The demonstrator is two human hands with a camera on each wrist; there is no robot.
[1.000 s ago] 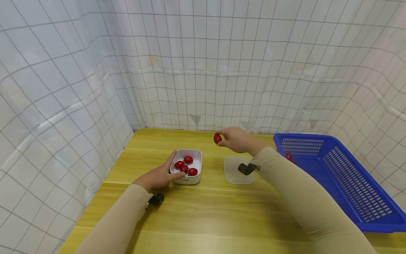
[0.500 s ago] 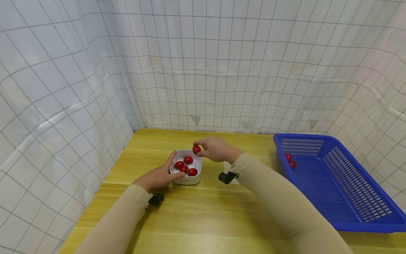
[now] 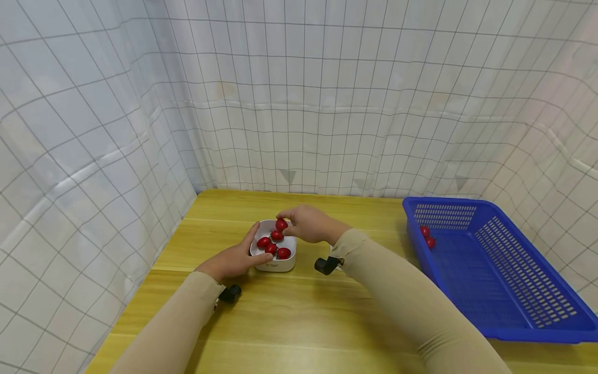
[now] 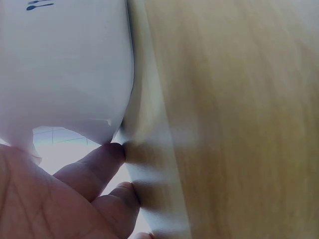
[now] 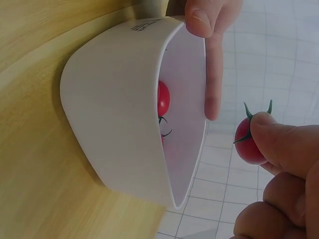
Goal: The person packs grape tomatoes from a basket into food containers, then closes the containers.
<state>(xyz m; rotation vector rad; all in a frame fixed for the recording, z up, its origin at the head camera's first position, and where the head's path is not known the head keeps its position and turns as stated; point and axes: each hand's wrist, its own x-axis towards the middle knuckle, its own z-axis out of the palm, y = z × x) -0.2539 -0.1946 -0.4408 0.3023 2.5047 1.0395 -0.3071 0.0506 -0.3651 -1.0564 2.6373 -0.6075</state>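
Observation:
A white bowl [image 3: 280, 266] stands on the wooden table [image 3: 299, 317] with several cherry tomatoes [image 3: 275, 244] inside. My left hand [image 3: 247, 253] grips its left side, thumb on the rim. The left wrist view shows those fingers [image 4: 99, 167] against the bowl's wall [image 4: 65, 64]. My right hand [image 3: 291, 224] pinches one cherry tomato [image 3: 281, 225] just above the bowl's far rim. In the right wrist view that tomato [image 5: 248, 140] hangs beside the bowl's open mouth [image 5: 124, 114], apart from it, with another tomato [image 5: 163, 98] visible inside.
A blue plastic basket [image 3: 504, 280] sits at the right side of the table with two cherry tomatoes [image 3: 427, 237] in its far left corner. Gridded white curtains close in the back and left. A clear lid lies mostly hidden under my right wrist.
My right hand has carried the pinched tomato leftward from above the lid to just over the bowl and lowered it. The left hand and bowl have not moved.

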